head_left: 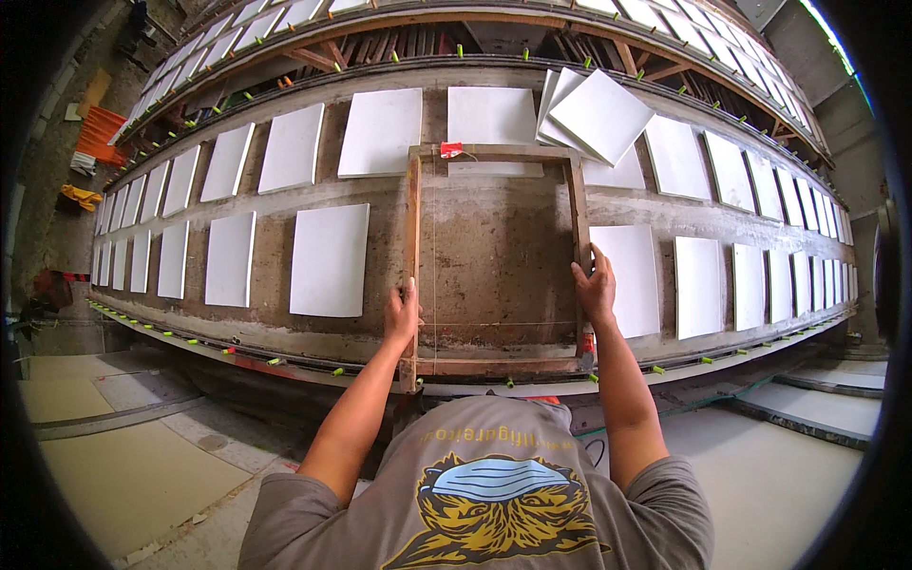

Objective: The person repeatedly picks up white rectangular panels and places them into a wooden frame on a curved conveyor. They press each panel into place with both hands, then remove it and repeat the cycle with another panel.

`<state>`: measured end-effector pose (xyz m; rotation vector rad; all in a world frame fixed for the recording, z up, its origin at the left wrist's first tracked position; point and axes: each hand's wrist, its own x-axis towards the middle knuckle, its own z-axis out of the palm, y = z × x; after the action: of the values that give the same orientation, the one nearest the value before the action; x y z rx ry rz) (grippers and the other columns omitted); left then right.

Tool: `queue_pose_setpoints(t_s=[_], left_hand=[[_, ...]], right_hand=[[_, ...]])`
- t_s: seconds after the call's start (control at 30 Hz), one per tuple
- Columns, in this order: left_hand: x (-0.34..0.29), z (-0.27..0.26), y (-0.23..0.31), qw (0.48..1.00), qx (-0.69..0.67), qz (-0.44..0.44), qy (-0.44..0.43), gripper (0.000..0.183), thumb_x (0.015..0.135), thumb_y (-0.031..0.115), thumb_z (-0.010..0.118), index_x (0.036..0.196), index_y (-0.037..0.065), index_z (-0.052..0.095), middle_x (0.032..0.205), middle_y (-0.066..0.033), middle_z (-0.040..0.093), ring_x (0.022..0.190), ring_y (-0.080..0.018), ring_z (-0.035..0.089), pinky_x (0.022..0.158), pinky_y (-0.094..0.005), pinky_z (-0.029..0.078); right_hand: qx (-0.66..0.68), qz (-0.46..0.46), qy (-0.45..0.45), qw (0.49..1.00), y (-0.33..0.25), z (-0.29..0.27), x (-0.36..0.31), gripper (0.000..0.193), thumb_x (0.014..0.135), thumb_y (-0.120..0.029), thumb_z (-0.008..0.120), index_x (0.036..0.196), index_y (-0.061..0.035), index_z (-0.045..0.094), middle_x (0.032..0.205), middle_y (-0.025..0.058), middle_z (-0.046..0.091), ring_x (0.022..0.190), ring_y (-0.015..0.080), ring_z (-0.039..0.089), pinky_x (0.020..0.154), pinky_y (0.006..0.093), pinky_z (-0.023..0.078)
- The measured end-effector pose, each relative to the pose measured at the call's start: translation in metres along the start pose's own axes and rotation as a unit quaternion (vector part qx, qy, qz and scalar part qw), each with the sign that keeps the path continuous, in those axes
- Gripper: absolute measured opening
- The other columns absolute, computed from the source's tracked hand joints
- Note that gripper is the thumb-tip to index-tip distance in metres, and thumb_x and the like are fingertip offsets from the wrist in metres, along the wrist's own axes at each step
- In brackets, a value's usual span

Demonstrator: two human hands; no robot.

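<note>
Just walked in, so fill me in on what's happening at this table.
A person has a rectangular wooden frame over the table: the left hand grips its left side, the right hand its right. Whether the frame rests on the surface or is held just above it is hard to tell. White panels lie in two rows, with the frame in a gap in the nearer row. A skewed stack of panels sits by its far right corner.

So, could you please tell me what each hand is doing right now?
Left hand: closed, holding the wooden frame by its left side.
Right hand: closed, holding its right side.
</note>
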<state>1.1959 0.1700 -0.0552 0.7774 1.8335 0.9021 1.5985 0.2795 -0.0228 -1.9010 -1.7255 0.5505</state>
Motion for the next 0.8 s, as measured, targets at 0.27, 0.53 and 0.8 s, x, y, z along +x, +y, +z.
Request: queue_pose_setpoints(t_s=[0.27, 0.53, 0.8], left_hand=[[-0.006, -0.01, 0.015, 0.997, 0.054, -0.034, -0.033, 0.072, 0.103, 0.066, 0.045, 0.132, 0.001, 0.053, 0.081, -0.0139, 0.066, 0.068, -0.0225, 0.068, 0.062, -0.0408, 0.054], [-0.043, -0.023, -0.015, 0.988, 0.109, 0.113, -0.006, 0.059, 0.108, 0.047, 0.05, 0.145, 0.001, 0.05, 0.106, -0.0241, 0.07, 0.096, -0.04, 0.07, 0.082, -0.048, 0.053], [-0.037, -0.017, -0.013, 0.986, 0.123, 0.11, -0.003, 0.054, 0.109, 0.044, 0.049, 0.138, -0.002, 0.053, 0.092, -0.0234, 0.068, 0.088, -0.0413, 0.068, 0.075, -0.0489, 0.053]], right_hand=[[-0.021, -0.031, 0.005, 0.999, -0.002, 0.003, -0.003, 0.062, 0.089, -0.022, 0.076, 0.144, -0.0026, 0.054, 0.124, 0.0228, 0.065, 0.113, 0.0401, 0.065, 0.096, 0.0461, 0.053], [-0.016, -0.03, -0.007, 0.999, -0.003, 0.004, 0.001, 0.06, 0.091, -0.017, 0.073, 0.144, 0.0023, 0.052, 0.126, 0.0241, 0.065, 0.116, 0.0411, 0.064, 0.1, 0.0467, 0.051], [-0.025, -0.034, -0.012, 0.999, 0.003, 0.011, 0.012, 0.061, 0.09, -0.018, 0.075, 0.144, 0.0004, 0.053, 0.125, 0.0228, 0.065, 0.115, 0.0404, 0.065, 0.099, 0.0459, 0.052]])
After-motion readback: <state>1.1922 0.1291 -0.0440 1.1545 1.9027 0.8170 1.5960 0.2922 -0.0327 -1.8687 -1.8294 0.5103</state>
